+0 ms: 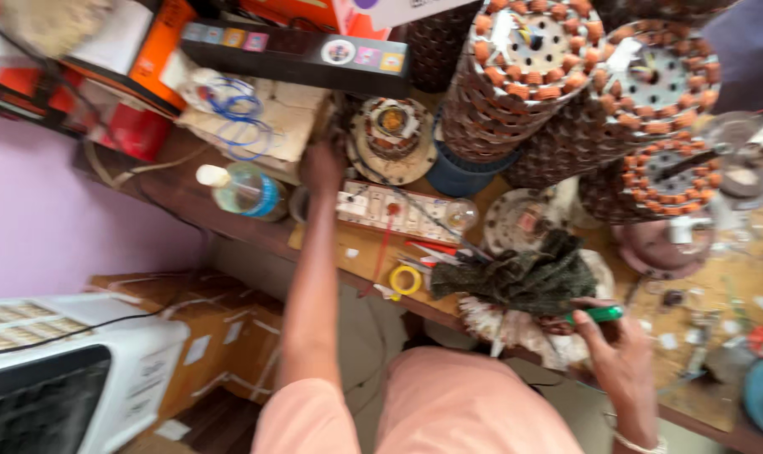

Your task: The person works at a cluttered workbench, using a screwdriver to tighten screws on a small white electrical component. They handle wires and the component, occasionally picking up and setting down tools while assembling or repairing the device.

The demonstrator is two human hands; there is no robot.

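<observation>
My left hand [323, 166] reaches far across the wooden workbench [188, 197], beside a round motor part with a copper winding [392, 134] at the back. Whether its fingers hold anything is blurred. My right hand [619, 349] grips a green-handled tool [598, 314] at the near edge. The tool rests against a dark green cloth [524, 277] lying over a white round stator [516, 326].
Stacks of copper-wound stators [533, 59] fill the back right. A white switch strip [390, 210], a plastic bottle [243, 189], a yellow tape roll [405, 280] and a blue wire coil [238, 113] lie on the bench. Cardboard boxes [222, 336] and a white appliance [62, 378] stand below left.
</observation>
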